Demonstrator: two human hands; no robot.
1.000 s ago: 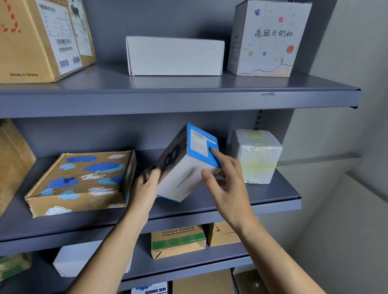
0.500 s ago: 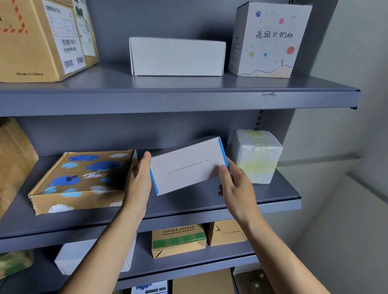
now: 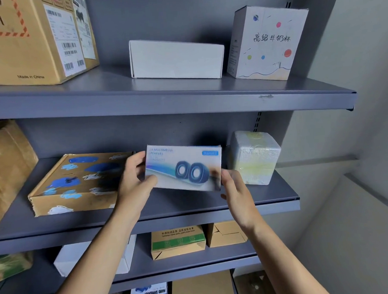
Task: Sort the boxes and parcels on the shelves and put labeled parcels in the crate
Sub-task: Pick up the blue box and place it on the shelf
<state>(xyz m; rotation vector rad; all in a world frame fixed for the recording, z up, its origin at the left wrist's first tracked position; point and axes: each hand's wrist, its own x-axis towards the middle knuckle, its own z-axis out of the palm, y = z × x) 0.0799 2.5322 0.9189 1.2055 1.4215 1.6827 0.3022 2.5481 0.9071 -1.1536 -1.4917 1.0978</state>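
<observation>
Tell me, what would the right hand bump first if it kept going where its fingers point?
The white-and-blue cardboard speaker box: the right hand holds its right end. Past that, probably the grey metal back wall, though depth is unclear.

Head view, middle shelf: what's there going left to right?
Brown wrapped parcel → cardboard box with blue blotches → speaker box, gripped at its ends by the left hand and right hand → white foam block.

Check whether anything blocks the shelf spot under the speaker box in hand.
Nothing visible. The speaker box, held by the left hand and right hand, is over bare shelf between the painted carton and the foam block.
</observation>
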